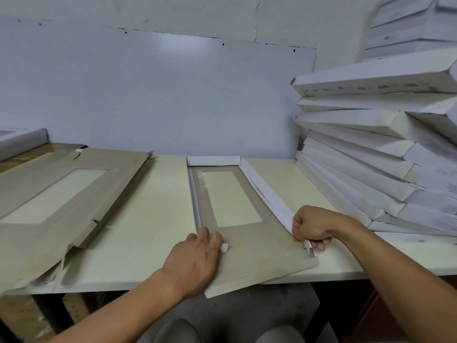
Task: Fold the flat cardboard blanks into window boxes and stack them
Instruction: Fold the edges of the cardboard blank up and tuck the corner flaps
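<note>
Pale grey wall panels point(158, 95) close off the back of a cream desk point(153, 219) that I am looking down on. At the middle of the desk lies the cardboard blank point(247, 243) I am working, brown side up, its window cut-out point(231, 198) showing the desk through it. Its far flap point(214, 160) and right side flap point(267, 191) stand folded up, white face showing; the left edge is also turned up slightly. The near end overhangs the desk's front edge.

My left hand point(197, 256) presses flat on the near left part of the blank, fingers fairly straight, beside a small white tab point(224, 248). My right hand point(311, 226) is clenched around the near end of the right side flap, pinching a small corner tab between the fingers.

On the left lies a pile of flat blanks point(57, 201), brown side up, touching the wall and hanging over the front edge. On the right a leaning stack of folded white boxes point(371, 149) rises against the wall, well above my hands.
</note>
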A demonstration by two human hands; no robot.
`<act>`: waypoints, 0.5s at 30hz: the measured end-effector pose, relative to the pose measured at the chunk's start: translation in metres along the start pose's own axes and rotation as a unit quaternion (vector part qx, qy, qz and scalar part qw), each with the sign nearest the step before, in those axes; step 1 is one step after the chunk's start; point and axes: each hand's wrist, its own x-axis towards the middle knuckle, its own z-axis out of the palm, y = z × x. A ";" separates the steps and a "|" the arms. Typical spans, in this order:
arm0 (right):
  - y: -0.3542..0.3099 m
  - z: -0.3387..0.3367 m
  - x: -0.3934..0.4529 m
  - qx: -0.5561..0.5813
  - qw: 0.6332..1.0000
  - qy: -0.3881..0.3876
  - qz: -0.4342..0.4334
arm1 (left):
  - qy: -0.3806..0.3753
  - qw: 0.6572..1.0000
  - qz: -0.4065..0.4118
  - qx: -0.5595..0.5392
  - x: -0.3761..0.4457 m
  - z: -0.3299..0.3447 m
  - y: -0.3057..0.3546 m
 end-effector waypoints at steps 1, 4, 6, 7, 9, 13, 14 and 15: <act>-0.003 0.000 0.000 -0.009 1.000 -0.006 0.003 | 0.000 1.000 -0.001 -0.002 0.000 0.000 0.000; -0.009 0.000 0.002 -0.026 1.000 0.008 0.000 | -0.001 1.000 0.004 -0.009 0.000 0.000 0.000; -0.009 -0.002 0.005 -0.017 0.999 0.031 -0.003 | 0.002 1.000 0.008 -0.013 0.001 0.001 0.000; -0.008 -0.002 0.007 0.001 0.999 0.042 -0.003 | 0.003 1.000 0.010 -0.013 0.001 0.002 0.000; -0.006 -0.003 0.011 0.067 0.997 0.043 0.002 | 0.003 1.000 0.014 -0.015 0.000 0.002 -0.001; 0.008 -0.005 0.014 0.246 0.969 -0.020 -0.006 | 0.001 0.999 0.025 -0.030 0.000 0.003 -0.004; 0.012 -0.005 0.013 0.279 0.959 -0.044 -0.016 | -0.004 0.999 0.027 -0.038 0.001 0.001 -0.005; 0.017 -0.006 0.011 0.305 0.949 -0.069 -0.028 | -0.009 0.999 0.025 -0.047 0.002 0.000 -0.006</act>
